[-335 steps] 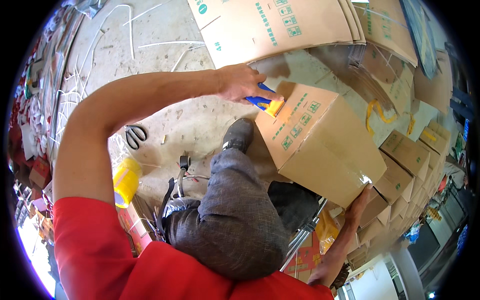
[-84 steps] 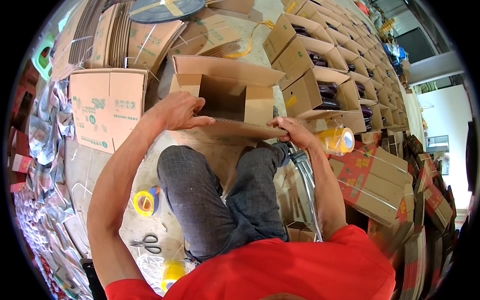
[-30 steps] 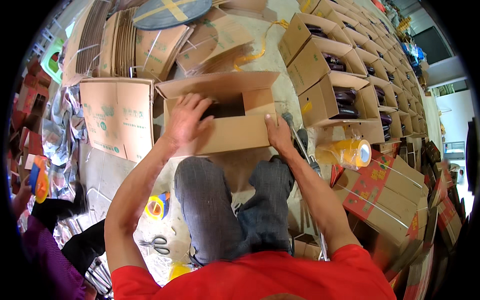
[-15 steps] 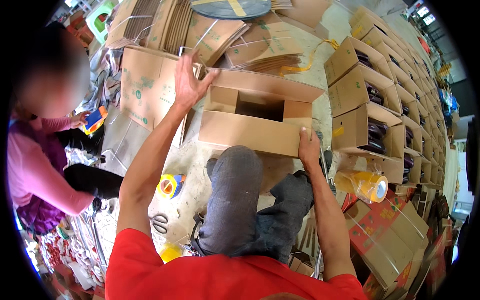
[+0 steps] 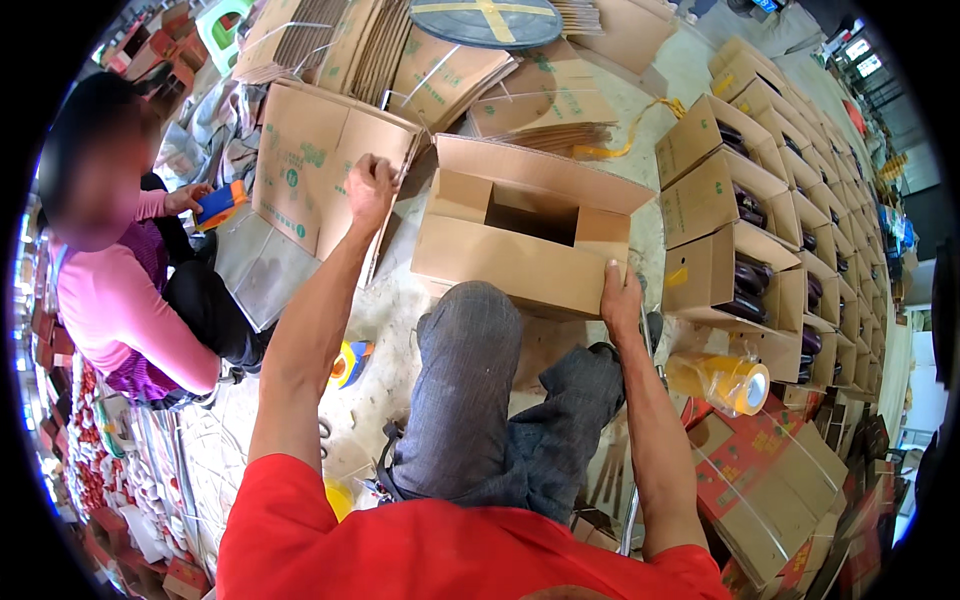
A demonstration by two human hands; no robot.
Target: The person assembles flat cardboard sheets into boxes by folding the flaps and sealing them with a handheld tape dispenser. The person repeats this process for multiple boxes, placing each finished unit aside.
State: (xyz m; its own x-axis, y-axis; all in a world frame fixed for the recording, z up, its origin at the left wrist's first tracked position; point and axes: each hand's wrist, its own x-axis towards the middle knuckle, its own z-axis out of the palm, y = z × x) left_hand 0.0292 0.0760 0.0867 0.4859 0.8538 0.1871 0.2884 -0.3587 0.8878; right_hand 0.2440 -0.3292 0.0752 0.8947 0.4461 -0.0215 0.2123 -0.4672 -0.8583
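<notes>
An open cardboard box (image 5: pixel 510 262) stands in front of my knees, its far flap raised and its inside bare. My right hand (image 5: pixel 621 300) grips the box's near right corner, the thumb on the front panel. My left hand (image 5: pixel 370 190) is apart from the box, closed with bent fingers in front of a stack of flattened cartons (image 5: pixel 310 165). Whether something is pinched in those fingers is hidden. Near my left forearm lies a blue and yellow tape dispenser (image 5: pixel 350 364).
At right stand rows of open boxes with eggplants (image 5: pixel 750 285). A yellow tape roll (image 5: pixel 745 388) lies nearer, above red-printed cartons (image 5: pixel 770 480). Strapped flat cardboard (image 5: pixel 450 80) and a round dark lid (image 5: pixel 485 20) are at the back. A person in pink (image 5: pixel 130 310) sits at left, holding another dispenser (image 5: pixel 220 205).
My left hand has left the box's far left corner and moved toward the flattened cartons, its spread fingers now closed. My right hand keeps its grip. The view has shifted slightly.
</notes>
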